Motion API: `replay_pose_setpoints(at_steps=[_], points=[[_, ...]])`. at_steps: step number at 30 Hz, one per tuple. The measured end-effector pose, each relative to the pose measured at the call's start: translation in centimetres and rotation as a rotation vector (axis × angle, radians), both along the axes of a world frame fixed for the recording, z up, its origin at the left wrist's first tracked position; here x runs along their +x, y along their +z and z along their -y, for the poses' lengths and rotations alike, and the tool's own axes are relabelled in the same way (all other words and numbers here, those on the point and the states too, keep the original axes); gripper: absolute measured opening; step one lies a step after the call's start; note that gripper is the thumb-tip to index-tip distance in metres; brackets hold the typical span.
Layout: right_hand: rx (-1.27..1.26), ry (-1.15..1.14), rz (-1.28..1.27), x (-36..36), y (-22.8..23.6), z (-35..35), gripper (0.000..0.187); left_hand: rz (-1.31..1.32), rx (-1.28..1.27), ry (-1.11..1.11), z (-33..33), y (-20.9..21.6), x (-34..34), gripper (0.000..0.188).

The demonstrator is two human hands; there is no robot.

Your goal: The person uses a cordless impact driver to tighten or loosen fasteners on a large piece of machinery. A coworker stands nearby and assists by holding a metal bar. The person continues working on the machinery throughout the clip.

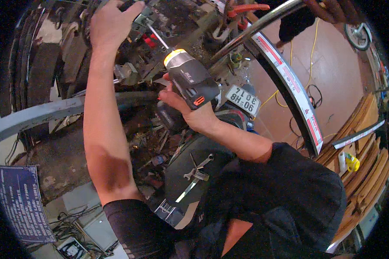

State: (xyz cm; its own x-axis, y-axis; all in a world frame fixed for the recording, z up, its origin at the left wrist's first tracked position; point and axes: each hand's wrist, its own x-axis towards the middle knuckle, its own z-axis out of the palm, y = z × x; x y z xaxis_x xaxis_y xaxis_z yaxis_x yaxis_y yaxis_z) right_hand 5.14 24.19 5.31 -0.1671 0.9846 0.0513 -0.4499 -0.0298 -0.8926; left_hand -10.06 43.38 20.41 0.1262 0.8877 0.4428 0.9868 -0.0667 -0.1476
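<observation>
My right hand (181, 101) is wrapped round the handle of a black and grey cordless drill (192, 77) with a yellow ring at its nose. A long thin driver bit (157, 36) runs up and left from the drill to a small metal part (139, 26). My left hand (112, 26) is closed beside that part, its fingers bent over something dark at the top edge. What lies under those fingers is mostly hidden. Just below the bit is a small red piece (150, 40).
Wrenches (199, 168) lie on a dark surface below the drill. A curved grey bar (43, 113) crosses at left. On the right are a metal tube (263, 28), a long labelled strip (289, 80), a number plate (242, 100) and stacked wood (367, 172). Another person's hand (333, 11) shows at top right.
</observation>
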Motion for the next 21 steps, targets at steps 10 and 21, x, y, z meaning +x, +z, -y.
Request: replay_pose_setpoints(at_steps=[10, 21], points=[[-0.15, 0.063, -0.174, 1.3, 1.2, 0.6, 0.043, 0.1, -0.123, 0.065, -0.2, -0.2, -0.8, 0.076], [0.092, -0.096, 0.085, 1.1, 0.9, 0.5, 0.032, 0.068, -0.015, 0.085, 0.7, 0.0, 0.6, 0.064]])
